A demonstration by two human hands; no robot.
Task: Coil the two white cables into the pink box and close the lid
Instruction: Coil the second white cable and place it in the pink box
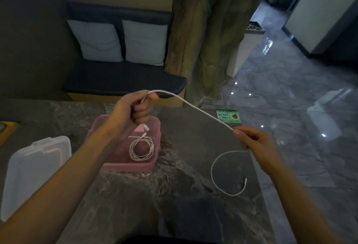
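Pink box (108, 163) already holds one coiled cable (141, 148); the second cable (195, 107) stretches between the clenched left hand (133, 110) and pinching right hand (253, 143). Coiling and the clear lid (36, 168), left, remain.

The box (124, 147) stands on the table (193, 214), with 1 coiled cable (141, 150) in it. The lid (33, 176) lies left of the box. Right of the box, the 2nd cable (228, 174) curls above the table. A bench (124, 83) stands behind the box.

translucent plastic pink box (124, 163), polished marble table (193, 147)
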